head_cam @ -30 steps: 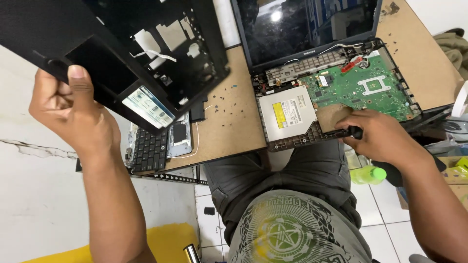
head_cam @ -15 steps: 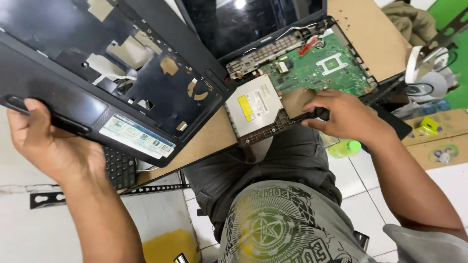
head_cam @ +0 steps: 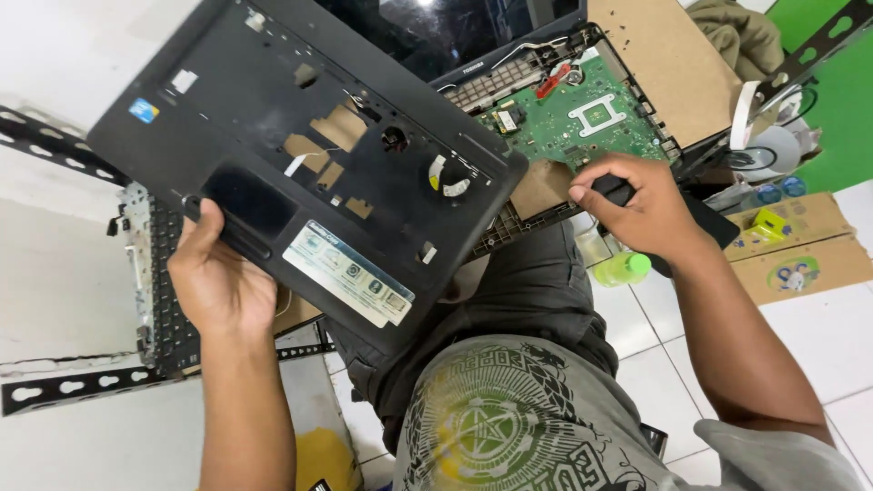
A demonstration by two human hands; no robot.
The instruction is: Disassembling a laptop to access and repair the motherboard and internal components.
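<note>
Black plastic laptop palm-rest cover (head_cam: 309, 173) is being gripped at its near edge by the left hand (head_cam: 218, 282), lifted clear of the exposed green circuit board (head_cam: 582, 118), while the right hand (head_cam: 637, 205) is clutching a black-handled tool (head_cam: 618, 189).

Brown board (head_cam: 655, 64): opened laptop base (head_cam: 582, 114) with green circuit board. White tiled floor (head_cam: 637, 327): green bottle (head_cam: 623, 269), cardboard boxes (head_cam: 800, 245), detached keyboard (head_cam: 164, 291).

Bare forearms, no sleeves past the elbow. Grey T-shirt (head_cam: 509, 427) with a pale green star print at six o'clock; dark grey trousers (head_cam: 518, 291) above it.
</note>
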